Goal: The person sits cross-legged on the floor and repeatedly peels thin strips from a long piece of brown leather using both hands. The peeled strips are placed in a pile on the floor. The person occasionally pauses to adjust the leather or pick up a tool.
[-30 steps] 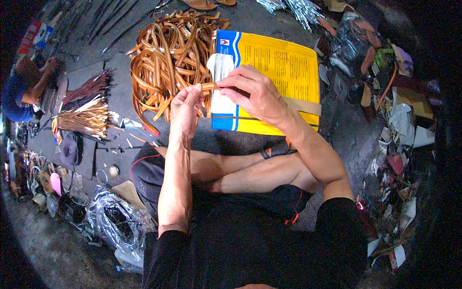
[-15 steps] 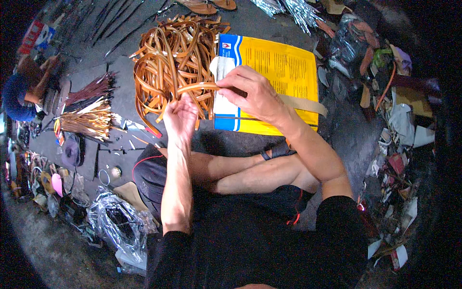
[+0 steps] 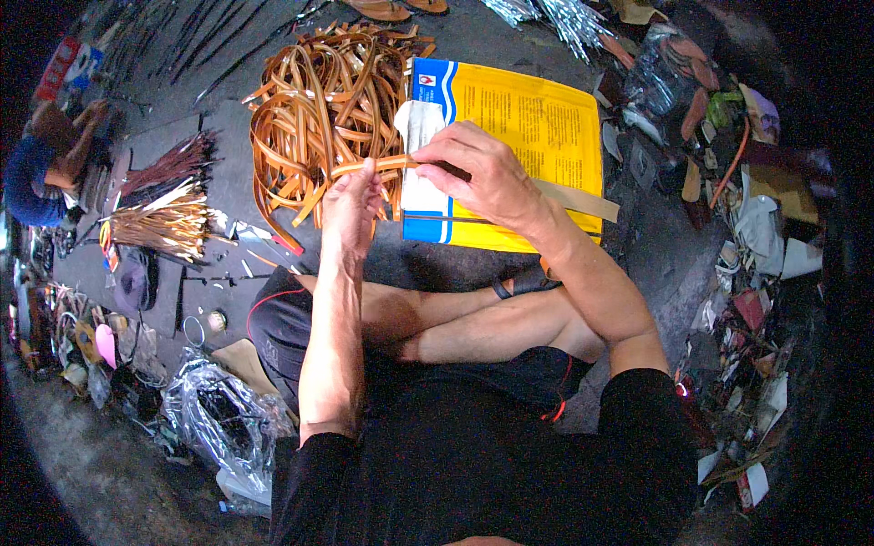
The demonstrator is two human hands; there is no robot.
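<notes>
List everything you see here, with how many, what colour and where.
Held strip: one, tan, between the hands
Strip heap: one, brown-tan, upper centre-left
Flat pack: one, yellow, blue and white, right of heap
Loose strip: one, beige, across pack
Strip bundles: at least two, dark red and tan, left
Sandals: two, brown, top edge
Shiny strips: uncountable, silver, top
Plastic wrap: clear, lower left
Scraps: uncountable, mixed colours, right
Co-worker: one, blue top, far left
Shirt: one, black, bottom
Left hand: one, on strip
Right hand: one, pinching strip
</notes>
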